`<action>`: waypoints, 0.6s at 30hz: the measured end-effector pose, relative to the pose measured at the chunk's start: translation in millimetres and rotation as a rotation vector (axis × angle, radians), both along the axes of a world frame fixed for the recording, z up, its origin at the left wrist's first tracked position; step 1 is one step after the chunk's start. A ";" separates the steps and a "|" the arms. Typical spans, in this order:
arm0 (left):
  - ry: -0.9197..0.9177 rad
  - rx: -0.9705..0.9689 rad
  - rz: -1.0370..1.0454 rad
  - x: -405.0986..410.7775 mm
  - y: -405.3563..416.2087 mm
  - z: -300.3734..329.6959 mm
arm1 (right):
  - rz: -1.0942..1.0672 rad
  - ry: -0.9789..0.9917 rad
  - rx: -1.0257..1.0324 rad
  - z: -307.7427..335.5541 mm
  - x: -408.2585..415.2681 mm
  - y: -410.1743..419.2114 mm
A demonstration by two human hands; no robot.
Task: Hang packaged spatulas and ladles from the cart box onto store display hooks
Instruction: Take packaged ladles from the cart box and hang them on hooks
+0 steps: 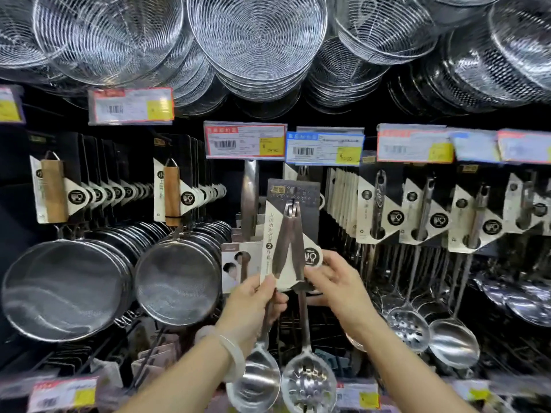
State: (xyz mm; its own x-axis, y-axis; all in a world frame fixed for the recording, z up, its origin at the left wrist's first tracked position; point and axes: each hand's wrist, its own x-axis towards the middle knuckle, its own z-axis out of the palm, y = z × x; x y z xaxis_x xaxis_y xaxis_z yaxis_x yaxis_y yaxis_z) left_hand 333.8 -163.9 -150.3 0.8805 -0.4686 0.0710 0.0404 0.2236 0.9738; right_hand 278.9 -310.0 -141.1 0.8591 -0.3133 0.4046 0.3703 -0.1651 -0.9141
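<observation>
While both hands hold it up in front of the display, the packaged ladle set (287,242) sits centre frame, card top just below the red-edged price tag (245,140). Left hand (253,299) pinches the card's lower left corner w/ thumb on the front, fingers curled round the handles. Right hand (334,278) grips the lower right edge, fingers curled behind the card.

Handling, my guess: 2 steel pcs, a solid ladle bowl (256,380) & a slotted one (308,383), so bottom-heavy and stiff; the card is thin, bends easily, could tear at the hang hole. Steel is slick, so best held at the handles through the card, near where the hands are now.

Containers: cart box not in view. Hooks alongside are already loaded: mesh strainers (176,278) to the left, carded ladles (417,216) to the right, wire skimmers (256,40) overhead.
</observation>
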 end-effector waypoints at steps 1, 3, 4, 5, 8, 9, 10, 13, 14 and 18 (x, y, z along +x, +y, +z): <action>-0.016 -0.013 -0.003 -2.8 -7.0 2.1 | -0.039 -0.035 -0.001 4.2 -4.8 -3.1; -0.062 -0.055 -0.013 -8.8 -19.4 7.4 | -0.064 -0.114 0.002 14.9 -12.7 -9.1; -0.082 -0.066 -0.010 -11.4 -24.4 11.2 | -0.064 -0.146 0.002 20.7 -15.3 -11.7; -0.095 -0.073 -0.004 -13.5 -28.4 15.9 | -0.063 -0.167 0.002 26.2 -17.5 -14.3; -0.109 -0.118 -0.008 -15.6 -35.6 32.3 | -0.076 -0.204 -0.015 40.5 -18.0 -20.0; -0.107 -0.126 -0.013 -15.1 -37.0 36.2 | -0.084 -0.199 -0.019 44.1 -16.9 -21.0; -0.101 -0.129 -0.016 -15.1 -37.7 39.0 | -0.091 -0.185 -0.018 46.8 -15.4 -21.1; -0.077 -0.105 -0.007 -15.3 -37.3 39.6 | -0.101 -0.143 -0.014 47.9 -12.5 -20.0; -0.075 -0.097 -0.003 -15.1 -36.9 39.5 | -0.100 -0.136 -0.014 47.9 -12.0 -19.1; -0.098 -0.078 0.007 -11.5 -34.6 46.5 | -0.119 -0.135 -0.015 52.9 -8.8 -15.2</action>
State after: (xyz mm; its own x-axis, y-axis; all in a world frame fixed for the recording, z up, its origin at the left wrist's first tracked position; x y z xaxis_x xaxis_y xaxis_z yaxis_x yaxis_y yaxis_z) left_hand 322.2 -198.5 -103.8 0.8710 -0.4520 0.1924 -0.0556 0.2984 0.9528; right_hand 270.1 -325.2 -88.3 0.7540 -0.4021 0.5195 0.4668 -0.2284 -0.8543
